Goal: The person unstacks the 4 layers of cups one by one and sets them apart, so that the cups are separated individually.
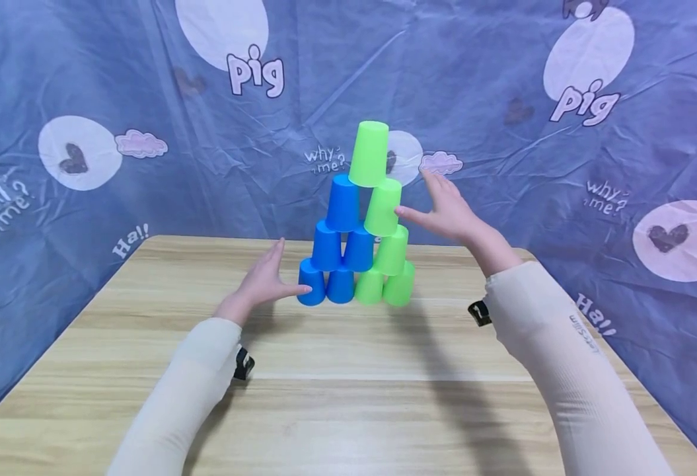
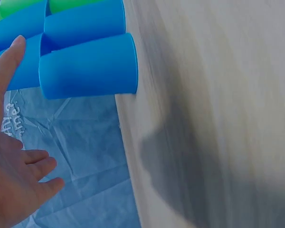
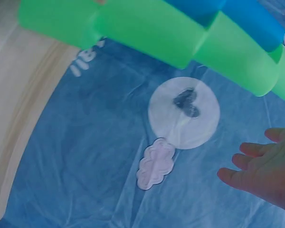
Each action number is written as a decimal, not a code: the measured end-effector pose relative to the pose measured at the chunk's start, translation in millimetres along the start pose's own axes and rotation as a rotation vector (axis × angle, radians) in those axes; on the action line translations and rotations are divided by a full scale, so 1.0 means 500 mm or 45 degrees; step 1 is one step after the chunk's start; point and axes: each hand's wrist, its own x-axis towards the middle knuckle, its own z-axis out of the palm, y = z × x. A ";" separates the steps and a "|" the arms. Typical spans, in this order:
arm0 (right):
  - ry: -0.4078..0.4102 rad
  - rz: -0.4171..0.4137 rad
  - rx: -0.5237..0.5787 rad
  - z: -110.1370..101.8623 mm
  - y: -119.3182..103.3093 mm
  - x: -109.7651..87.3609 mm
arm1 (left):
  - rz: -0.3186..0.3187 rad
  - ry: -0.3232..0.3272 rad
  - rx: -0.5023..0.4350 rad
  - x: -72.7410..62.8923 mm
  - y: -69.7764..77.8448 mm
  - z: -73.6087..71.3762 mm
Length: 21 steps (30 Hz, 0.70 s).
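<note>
Upside-down plastic cups stand in a pyramid near the table's far side, blue on the left and green on the right. One green cup [image 1: 369, 153] forms the top, above a blue cup [image 1: 343, 203] and a green cup [image 1: 383, 207]. My left hand [image 1: 267, 277], fingers spread, is beside the lower left; its thumb overlaps the bottom-left blue cup [image 1: 314, 281] in the head view. On the other side, my right hand [image 1: 446, 208] is raised with straight fingers, thumb tip right at the third-tier green cup's edge. Neither hand holds anything.
The pyramid stands on a wooden table [image 1: 336, 423], whose back edge runs just behind it. A blue printed cloth [image 1: 479, 59] hangs behind. Dark shadows of the arms and cups fall across the wood. Each wrist carries a small black mount [image 1: 243, 363].
</note>
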 end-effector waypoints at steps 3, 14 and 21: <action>0.032 0.001 0.089 -0.005 -0.017 0.014 | -0.038 0.040 -0.120 0.000 -0.001 0.011; 0.151 0.130 0.440 0.009 -0.055 0.051 | -0.077 0.156 -0.537 0.007 -0.012 0.058; 0.266 0.224 0.618 0.018 -0.076 0.078 | -0.122 0.164 -0.699 0.010 -0.015 0.078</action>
